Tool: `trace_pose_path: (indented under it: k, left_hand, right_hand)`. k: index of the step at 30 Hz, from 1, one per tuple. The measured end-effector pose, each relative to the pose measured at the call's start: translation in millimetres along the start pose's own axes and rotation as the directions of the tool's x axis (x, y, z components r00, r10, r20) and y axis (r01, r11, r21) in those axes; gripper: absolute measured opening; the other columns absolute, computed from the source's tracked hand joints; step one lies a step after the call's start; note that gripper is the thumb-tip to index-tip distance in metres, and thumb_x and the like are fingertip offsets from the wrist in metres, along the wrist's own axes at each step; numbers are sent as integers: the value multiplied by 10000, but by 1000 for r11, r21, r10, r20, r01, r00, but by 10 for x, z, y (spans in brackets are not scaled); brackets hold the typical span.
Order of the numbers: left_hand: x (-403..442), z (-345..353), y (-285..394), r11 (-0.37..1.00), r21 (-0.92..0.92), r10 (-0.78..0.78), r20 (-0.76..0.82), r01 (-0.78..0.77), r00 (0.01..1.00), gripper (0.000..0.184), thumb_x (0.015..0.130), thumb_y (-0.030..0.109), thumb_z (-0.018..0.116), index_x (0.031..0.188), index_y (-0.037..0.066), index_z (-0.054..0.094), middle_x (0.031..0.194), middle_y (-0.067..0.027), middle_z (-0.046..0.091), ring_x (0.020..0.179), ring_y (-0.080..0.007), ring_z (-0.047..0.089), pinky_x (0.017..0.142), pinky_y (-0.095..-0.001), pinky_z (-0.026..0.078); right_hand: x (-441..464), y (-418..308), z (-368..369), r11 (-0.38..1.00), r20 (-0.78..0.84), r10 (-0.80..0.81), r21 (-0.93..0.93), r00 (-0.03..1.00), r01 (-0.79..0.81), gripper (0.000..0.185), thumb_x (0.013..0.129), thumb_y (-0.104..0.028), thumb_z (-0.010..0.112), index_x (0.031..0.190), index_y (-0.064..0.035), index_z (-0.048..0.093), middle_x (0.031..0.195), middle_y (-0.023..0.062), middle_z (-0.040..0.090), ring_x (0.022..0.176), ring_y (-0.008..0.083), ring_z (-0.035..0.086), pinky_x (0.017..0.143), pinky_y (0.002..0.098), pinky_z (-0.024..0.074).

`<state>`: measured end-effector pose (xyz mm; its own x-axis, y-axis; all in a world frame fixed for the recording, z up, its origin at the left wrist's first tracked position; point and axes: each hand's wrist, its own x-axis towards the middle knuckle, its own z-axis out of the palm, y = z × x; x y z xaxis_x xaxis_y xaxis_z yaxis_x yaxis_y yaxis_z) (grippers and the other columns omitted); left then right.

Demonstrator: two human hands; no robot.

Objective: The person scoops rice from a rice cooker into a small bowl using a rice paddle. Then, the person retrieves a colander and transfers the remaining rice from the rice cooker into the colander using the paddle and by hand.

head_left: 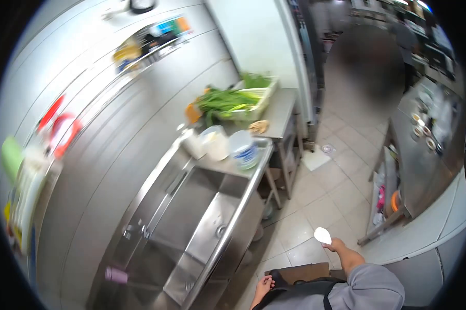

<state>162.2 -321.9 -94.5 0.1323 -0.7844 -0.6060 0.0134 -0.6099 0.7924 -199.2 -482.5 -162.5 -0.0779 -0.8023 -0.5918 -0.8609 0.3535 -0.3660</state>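
My right hand (335,244) is closed around a small white rounded object (322,236), held out above the tiled floor; its exact kind is too blurred to tell. Close to the dark apron (280,279) is my left hand (266,281), its fingers curled in and no object visible in them. A brown flat piece (313,269), perhaps cardboard, shows on the floor just in front of my body. To the left of both hands runs a steel sink (204,212), apart from them.
White tubs (243,150) and a white bottle (192,143) stand at the sink's far end. Beyond, a pale basket (264,101) holds leafy greens (225,103) on a steel table (280,111). On the right is another steel table (424,165). A person (404,44) stands far back.
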Motion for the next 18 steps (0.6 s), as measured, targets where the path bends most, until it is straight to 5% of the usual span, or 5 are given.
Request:
trace_pose_path:
  k: [6, 7, 10, 13, 18]
  left_hand:
    - [1393, 200, 843, 935, 310, 86, 268, -171, 960, 236, 888, 173, 458, 1063, 22, 508, 819, -91, 628, 666, -129, 587, 574, -250, 470]
    - [1594, 259, 1031, 924, 326, 86, 335, -202, 938, 233, 888, 168, 455, 1061, 21, 507, 819, -93, 629, 671, -130, 587, 576, -254, 467]
    - [2245, 478, 1667, 868, 383, 95, 497, -316, 863, 232, 886, 159, 454, 1056, 10, 505, 821, -97, 629, 683, -129, 584, 577, -255, 455]
    - [2826, 823, 2267, 808, 381, 127, 632, -449, 765, 254, 882, 150, 446, 1083, 6, 501, 825, -97, 634, 695, -139, 589, 593, -244, 453]
    - [3411, 1718, 3113, 812, 380, -14, 773, -444, 634, 295, 880, 197, 475, 1126, 35, 493, 873, -86, 632, 746, -138, 587, 630, -257, 459]
  right_hand:
    - [30, -125, -449, 933, -39, 274, 251, 961, -256, 546, 657, -526, 651, 1037, -139, 589, 1052, 121, 582, 994, 255, 546, 811, 374, 453]
    - [1, -111, -621, 896, 97, 289, 323, 952, -305, 537, 660, -477, 676, 1043, -117, 572, 980, 107, 609, 891, 221, 593, 751, 353, 475]
    - [148, 198, -427, 867, -143, 466, 271, 873, -418, 486, 671, -424, 688, 994, -77, 580, 815, 82, 637, 678, 197, 629, 638, 338, 496]
    - [-84, 157, -784, 612, 91, 675, 486, 732, -624, 457, 692, -389, 680, 978, -48, 579, 731, 74, 633, 526, 194, 610, 544, 324, 496]
    - [35, 336, -620, 385, 73, 793, 709, 605, -590, 381, 702, -324, 688, 923, -29, 591, 692, 94, 623, 489, 191, 602, 460, 305, 486]
